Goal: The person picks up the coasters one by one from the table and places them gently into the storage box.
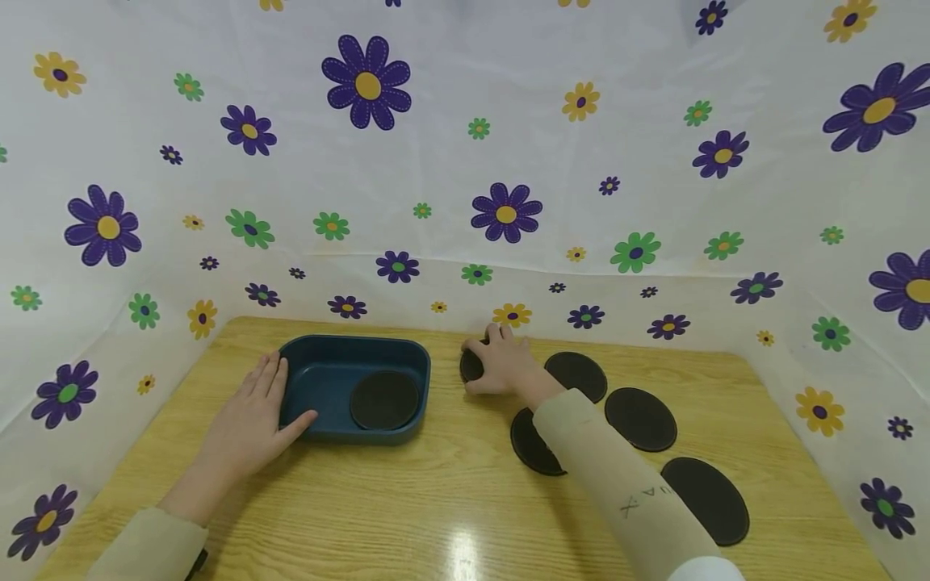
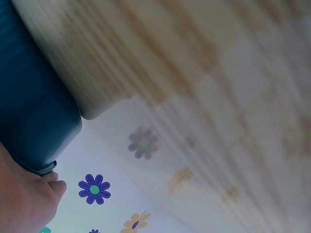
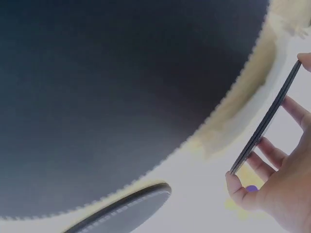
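Pinching the far black disc (image 1: 471, 368), right of the blue tray (image 1: 317, 393), with your right hand (image 1: 501, 363), left hand (image 1: 250, 420) spread against the tray's left side, you are probably picking it up, and the next move seems to need lifting it left, inside

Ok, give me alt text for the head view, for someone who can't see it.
A person's right hand grips a black disc, left of four more discs lying on a wooden table. The left hand rests against the left side of a blue tray with another disc inside. White flowered cloth hangs behind.
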The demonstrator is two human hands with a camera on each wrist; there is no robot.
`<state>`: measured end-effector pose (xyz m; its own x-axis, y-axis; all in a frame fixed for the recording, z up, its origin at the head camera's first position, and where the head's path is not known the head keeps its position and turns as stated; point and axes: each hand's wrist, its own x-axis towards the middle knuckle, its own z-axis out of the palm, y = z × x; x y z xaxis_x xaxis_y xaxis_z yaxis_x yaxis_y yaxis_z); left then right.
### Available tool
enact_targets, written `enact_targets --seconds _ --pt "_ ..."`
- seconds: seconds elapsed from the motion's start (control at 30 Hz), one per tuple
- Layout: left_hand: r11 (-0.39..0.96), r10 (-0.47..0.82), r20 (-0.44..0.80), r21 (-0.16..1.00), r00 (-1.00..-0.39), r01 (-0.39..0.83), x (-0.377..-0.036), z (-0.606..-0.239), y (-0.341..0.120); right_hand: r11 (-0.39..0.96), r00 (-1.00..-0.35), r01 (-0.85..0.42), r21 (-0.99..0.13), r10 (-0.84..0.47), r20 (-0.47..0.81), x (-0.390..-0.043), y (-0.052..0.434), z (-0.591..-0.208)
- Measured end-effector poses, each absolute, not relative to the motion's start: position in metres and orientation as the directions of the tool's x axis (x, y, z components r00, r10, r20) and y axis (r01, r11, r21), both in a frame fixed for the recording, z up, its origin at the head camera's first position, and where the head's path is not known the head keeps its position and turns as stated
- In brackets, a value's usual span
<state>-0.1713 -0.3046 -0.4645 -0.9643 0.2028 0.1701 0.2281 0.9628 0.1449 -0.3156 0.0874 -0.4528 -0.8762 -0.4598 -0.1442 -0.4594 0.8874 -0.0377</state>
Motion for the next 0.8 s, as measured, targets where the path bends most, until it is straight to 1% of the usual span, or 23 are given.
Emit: enact_targets --seconds 0.23,0.8 --pt "0.964 0.201 0.170 0.142 -0.965 0.226 -0.172 -0.466 -0.306 0.863 -0.860 -0.505 -0.007 -0.503 -0.082 -0.312 0.083 -0.441" --pt "0.962 0.199 0.177 0.153 -0.964 0.227 -0.172 -0.468 -0.305 0.805 -0.805 -0.593 -0.037 -0.593 0.003 -0.300 0.064 -0.410"
